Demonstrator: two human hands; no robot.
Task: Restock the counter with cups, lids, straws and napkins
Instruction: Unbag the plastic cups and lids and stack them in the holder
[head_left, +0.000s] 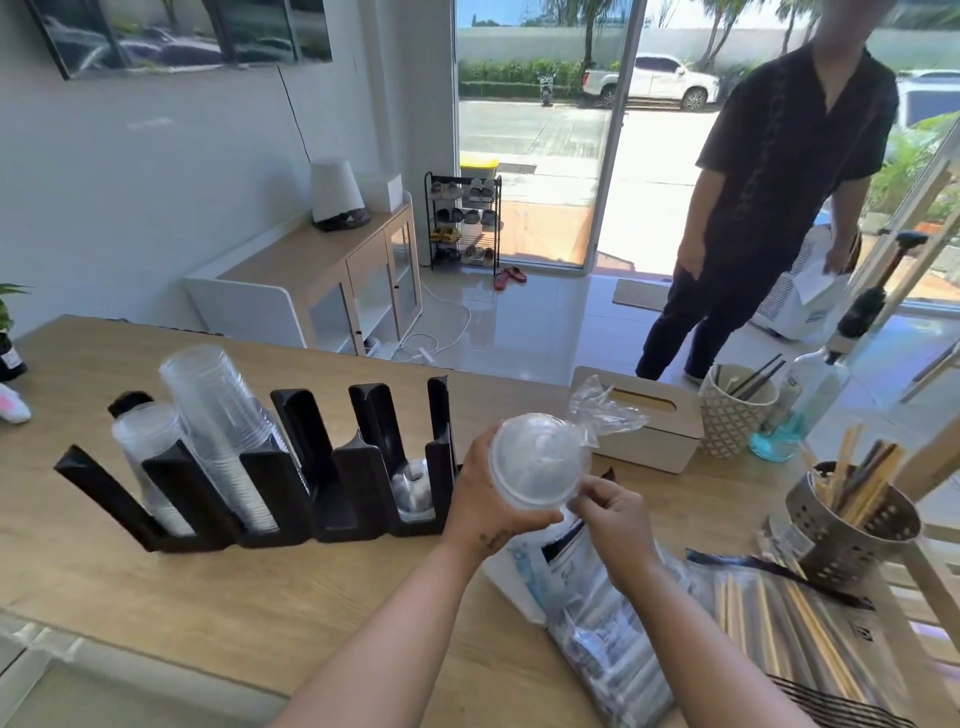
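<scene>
While the counter (260, 597) carries everything, I place it all by the black rack (358, 467) standing across it. Tall cups (223, 415) fill the rack's left slots. Just right of the rack, lifted off the wood, is the stack of lids (537, 460). My left hand (485, 493) is curled round its side, and my right hand (610, 514) pinches the plastic sleeve (602, 410) at the near rim. The domes face up at me, so the stack's long axis runs away from me, seen nearly end-on. I judge I should strip the sleeve fully, squeeze lightly so no dome buckles, then tilt the axis to match the rack's slanted right slot, which holds only a few lids (413, 488).
</scene>
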